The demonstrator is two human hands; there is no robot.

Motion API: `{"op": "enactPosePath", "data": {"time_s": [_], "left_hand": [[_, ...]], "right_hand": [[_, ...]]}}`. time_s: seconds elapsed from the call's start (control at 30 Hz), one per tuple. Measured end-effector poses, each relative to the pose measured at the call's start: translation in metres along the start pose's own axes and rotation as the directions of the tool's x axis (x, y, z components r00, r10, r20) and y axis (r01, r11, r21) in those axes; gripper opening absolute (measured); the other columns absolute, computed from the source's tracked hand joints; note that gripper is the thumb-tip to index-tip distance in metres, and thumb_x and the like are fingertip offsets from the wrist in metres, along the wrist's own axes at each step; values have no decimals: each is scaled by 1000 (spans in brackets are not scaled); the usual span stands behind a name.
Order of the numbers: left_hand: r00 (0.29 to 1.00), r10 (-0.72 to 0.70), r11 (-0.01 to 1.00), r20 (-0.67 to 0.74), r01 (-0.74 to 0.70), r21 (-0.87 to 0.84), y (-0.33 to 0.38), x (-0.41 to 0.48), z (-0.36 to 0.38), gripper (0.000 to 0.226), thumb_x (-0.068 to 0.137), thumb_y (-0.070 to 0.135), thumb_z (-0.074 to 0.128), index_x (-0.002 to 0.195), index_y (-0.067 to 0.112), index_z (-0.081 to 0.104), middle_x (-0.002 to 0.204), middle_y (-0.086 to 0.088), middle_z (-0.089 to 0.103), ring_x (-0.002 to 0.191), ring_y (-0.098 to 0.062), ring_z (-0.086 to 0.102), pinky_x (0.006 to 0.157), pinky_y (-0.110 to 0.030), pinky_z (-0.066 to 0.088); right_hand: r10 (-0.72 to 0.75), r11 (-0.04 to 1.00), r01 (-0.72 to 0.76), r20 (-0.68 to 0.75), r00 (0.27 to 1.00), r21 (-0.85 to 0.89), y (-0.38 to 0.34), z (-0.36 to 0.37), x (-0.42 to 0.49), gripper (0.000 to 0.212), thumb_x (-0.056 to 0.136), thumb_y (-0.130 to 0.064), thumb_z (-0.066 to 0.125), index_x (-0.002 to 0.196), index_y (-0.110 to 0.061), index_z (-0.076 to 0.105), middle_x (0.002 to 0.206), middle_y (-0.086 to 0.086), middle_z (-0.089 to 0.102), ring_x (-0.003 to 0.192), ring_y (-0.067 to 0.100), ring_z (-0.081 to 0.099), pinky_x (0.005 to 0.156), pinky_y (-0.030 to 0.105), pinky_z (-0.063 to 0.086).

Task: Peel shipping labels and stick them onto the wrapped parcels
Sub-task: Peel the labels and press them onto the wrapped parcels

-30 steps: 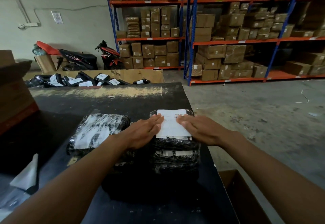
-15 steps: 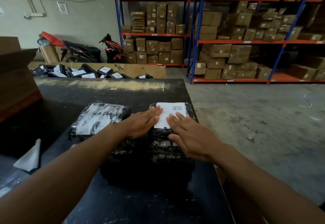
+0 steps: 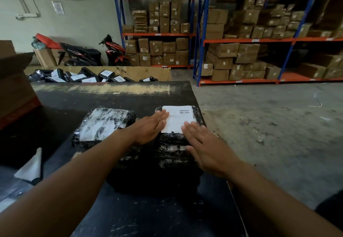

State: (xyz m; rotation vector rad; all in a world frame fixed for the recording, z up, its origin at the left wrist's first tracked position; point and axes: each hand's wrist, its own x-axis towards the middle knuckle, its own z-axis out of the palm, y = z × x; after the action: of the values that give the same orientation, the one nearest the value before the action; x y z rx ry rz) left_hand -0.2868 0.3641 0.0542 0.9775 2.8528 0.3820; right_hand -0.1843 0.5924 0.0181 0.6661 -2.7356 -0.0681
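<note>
A black wrapped parcel [image 3: 172, 140] lies near the right edge of the black table [image 3: 111, 99], with a white shipping label [image 3: 178, 118] on its top. My left hand [image 3: 150, 130] lies flat with straight fingers on the label's left edge. My right hand [image 3: 206, 147] rests flat on the parcel's near right part, its fingertips on the label's lower right corner. A second wrapped parcel [image 3: 104, 123] with a white sheet under its film lies just to the left. More dark parcels sit in shadow under my wrists.
A white backing sheet [image 3: 30, 168] lies at the table's left. A brown cardboard box [image 3: 13, 80] stands at far left. Behind the table a cardboard bin [image 3: 148, 72] holds several labelled black parcels. Shelves of boxes [image 3: 241, 51] line the back; concrete floor lies to the right.
My right hand slid back toward me, from the label's right side to its near right corner and over the parcel. My left hand stayed on the label's left edge.
</note>
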Motion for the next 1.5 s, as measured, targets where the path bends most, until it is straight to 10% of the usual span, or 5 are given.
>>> {"op": "enactPosePath", "data": {"time_s": [0.2,0.43,0.83,0.97,1.5], "left_hand": [[999,-5,999,-38,3,-39,3,0,8,54,106,35,18,156,15,10,164,-1,3,150,-14,3,119,-32,8],[999,-8,999,-53,5,-54,1,-1,9,54,106,36,19,156,15,11,164,-1,4,150,-14,4,122,-38,12],[972,220,951,-77,-196,240,29,-45,25,64,104,46,20,153,19,-10,161,2,-16,148,-9,-18,123,-32,-3],[910,351,858,-222,-218,466,4,-84,29,58,104,40,20,152,8,29,159,-8,27,147,-18,24,120,-44,20],[931,238,967,-278,-201,154,17,-69,6,61,102,50,16,148,19,38,153,2,39,139,-7,34,117,-25,19]], "right_hand": [[123,977,-85,-194,973,197,14,-19,-26,55,102,-39,27,135,-6,58,138,11,58,131,30,53,116,35,30],[256,885,-284,124,959,369,10,-16,47,56,107,-39,23,157,-15,16,165,0,8,152,14,0,121,30,3],[193,883,-242,160,968,403,23,-1,43,52,107,-38,21,155,-21,20,164,-4,13,150,7,2,120,26,2],[173,890,-228,170,970,395,26,-2,42,52,106,-38,21,155,-21,19,164,-4,12,150,6,2,121,27,3],[187,875,-228,135,973,427,26,0,42,48,107,-34,24,154,-23,25,163,-7,17,149,4,6,121,27,8]]}}
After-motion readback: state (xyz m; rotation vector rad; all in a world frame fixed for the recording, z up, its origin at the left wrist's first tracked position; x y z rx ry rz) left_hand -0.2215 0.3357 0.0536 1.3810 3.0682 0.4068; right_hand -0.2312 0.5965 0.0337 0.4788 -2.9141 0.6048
